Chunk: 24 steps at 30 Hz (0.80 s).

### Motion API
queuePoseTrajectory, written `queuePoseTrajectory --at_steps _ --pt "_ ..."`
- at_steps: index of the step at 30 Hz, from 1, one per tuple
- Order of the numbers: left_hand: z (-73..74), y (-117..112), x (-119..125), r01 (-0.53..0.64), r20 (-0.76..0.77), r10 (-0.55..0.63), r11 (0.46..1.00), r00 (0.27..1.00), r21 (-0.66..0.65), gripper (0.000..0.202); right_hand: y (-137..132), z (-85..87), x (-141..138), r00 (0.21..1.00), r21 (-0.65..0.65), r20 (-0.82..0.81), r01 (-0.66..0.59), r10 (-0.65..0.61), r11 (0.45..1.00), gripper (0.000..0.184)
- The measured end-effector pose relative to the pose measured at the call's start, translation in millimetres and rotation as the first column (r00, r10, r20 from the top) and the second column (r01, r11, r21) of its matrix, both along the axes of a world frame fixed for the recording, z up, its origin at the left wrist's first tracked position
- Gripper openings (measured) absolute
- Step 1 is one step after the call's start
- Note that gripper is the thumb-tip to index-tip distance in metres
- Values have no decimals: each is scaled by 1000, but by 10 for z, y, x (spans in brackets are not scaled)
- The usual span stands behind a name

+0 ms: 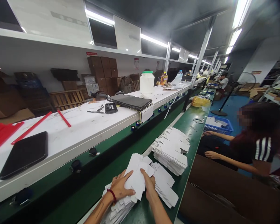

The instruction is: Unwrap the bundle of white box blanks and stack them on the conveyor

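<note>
Flat white carton blanks (138, 174) lie between my two hands, just above the green work surface. My left hand (121, 186), with a dark red band at its wrist, grips them from the left, thumb and forefinger across their top face. On the right edge, my right hand (149, 183) holds the same blanks with its thumb on top; its other fingers are mostly hidden. A stack of white cartons (123, 208) sits below my left hand. Beside my right hand lies a low fanned pile (165, 186), and beyond it a taller stack (171, 149).
On the raised white shelf (84, 124) are a black tablet (25, 155), red strips (64, 118), a black laptop (130, 102) and a white jar (147, 82). A person (249, 146) sits to the right near a blue basket (218, 124). Dark brown cartons (224, 186) stand at the lower right.
</note>
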State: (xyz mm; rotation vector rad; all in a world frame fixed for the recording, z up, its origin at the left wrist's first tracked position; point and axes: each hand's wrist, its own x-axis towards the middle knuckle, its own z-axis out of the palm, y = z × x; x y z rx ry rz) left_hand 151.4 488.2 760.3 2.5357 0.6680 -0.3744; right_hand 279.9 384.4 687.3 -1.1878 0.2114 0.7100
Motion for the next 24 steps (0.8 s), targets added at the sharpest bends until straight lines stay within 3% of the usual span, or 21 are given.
queuePoseTrajectory --at_steps 5,12,18,24 --pt "-42 -24 -22 -13 37 12 1000 999 18 88 12 89 1 998 3 -40 -41 41 999 28" --pt "-240 -75 -238 -4 174 -7 998 985 65 95 -18 245 -49 996 -14 92 -12 14 1000 33" --pt "-431 -139 -492 -21 268 -4 995 963 93 97 -10 192 -157 982 -55 189 37 -26 998 40" --pt "-504 -158 -510 -52 309 17 993 951 103 101 -62 145 -148 983 -6 184 13 -12 1000 34"
